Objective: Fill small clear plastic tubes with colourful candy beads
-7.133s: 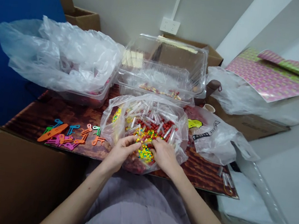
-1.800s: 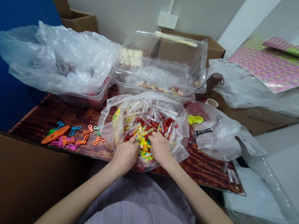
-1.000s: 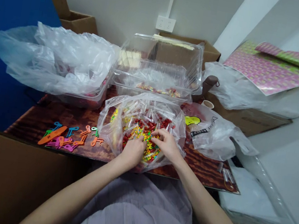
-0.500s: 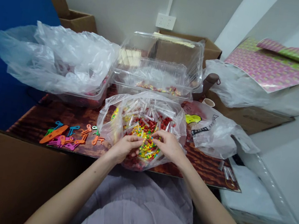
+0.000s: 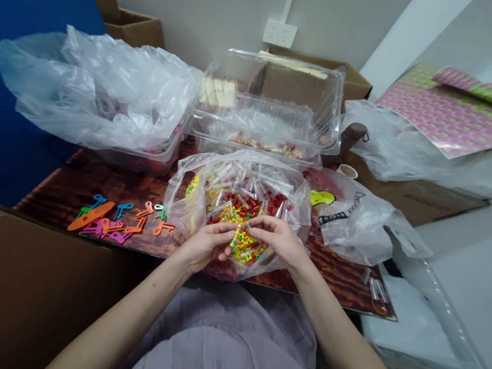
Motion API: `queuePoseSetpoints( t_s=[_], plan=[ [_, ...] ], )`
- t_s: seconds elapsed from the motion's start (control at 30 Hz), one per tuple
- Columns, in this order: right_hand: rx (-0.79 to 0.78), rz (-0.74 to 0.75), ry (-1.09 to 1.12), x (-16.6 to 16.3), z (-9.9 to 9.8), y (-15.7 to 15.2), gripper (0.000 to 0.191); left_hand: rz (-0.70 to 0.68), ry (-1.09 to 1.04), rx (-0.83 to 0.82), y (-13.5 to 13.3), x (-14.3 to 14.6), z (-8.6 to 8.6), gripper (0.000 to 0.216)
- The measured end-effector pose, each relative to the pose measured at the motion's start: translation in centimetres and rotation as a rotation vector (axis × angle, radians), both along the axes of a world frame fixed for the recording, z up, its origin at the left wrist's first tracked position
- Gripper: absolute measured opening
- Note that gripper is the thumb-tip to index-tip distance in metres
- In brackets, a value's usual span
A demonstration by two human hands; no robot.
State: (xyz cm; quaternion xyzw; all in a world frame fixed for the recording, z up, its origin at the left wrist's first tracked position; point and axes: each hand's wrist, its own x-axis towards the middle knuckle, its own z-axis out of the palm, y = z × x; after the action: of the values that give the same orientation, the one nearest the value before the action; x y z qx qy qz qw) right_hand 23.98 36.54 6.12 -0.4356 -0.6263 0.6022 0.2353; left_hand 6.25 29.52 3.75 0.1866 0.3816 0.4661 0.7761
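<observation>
A clear plastic bag sits open in front of me on the brown table, full of small coloured candies, red pieces and clear little tubes. My left hand and my right hand meet over its near edge. Between their fingertips is a small clear tube filled with candies, pinched from both sides. The fingers of both hands are curled around it.
Clear clamshell boxes stand behind the bag, a big crumpled bag over a tub at the left. Coloured plastic clips lie left of the bag, a printed white bag at the right. A cardboard box is by my left arm.
My hands came up out of the candy pile and drew together at the bag's near edge. A filled tube now shows between the fingertips.
</observation>
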Motion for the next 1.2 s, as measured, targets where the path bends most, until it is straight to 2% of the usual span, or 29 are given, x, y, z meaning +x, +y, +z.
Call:
queuePoseSetpoints(
  t_s=[0.13,0.33,0.47,0.77,1.03,1.2],
  plan=[
    [-0.041,-0.008,0.029,-0.2,-0.3,-0.3,0.028,-0.007,-0.104,-0.019,-0.1,-0.2,-0.2,0.037],
    [-0.021,-0.015,0.035,-0.2,-0.4,-0.5,0.026,0.007,-0.127,-0.037,-0.2,-0.1,-0.2,0.035],
    [-0.008,-0.019,0.022,-0.2,-0.5,-0.7,0.027,0.01,-0.14,-0.069,-0.3,-0.1,-0.4,0.026],
    [-0.017,-0.011,0.038,-0.7,-1.6,-1.0,0.028,0.008,-0.101,-0.11,-0.5,0.1,-0.5,0.02],
    [0.013,-0.027,0.033,-0.6,-1.8,-1.3,0.026,0.015,-0.033,-0.105,-0.4,0.4,-0.4,0.018],
    [-0.026,-0.046,0.068,-0.6,-1.3,-1.3,0.025,0.019,0.005,-0.054,-0.3,0.6,-0.3,0.03]
  ],
)
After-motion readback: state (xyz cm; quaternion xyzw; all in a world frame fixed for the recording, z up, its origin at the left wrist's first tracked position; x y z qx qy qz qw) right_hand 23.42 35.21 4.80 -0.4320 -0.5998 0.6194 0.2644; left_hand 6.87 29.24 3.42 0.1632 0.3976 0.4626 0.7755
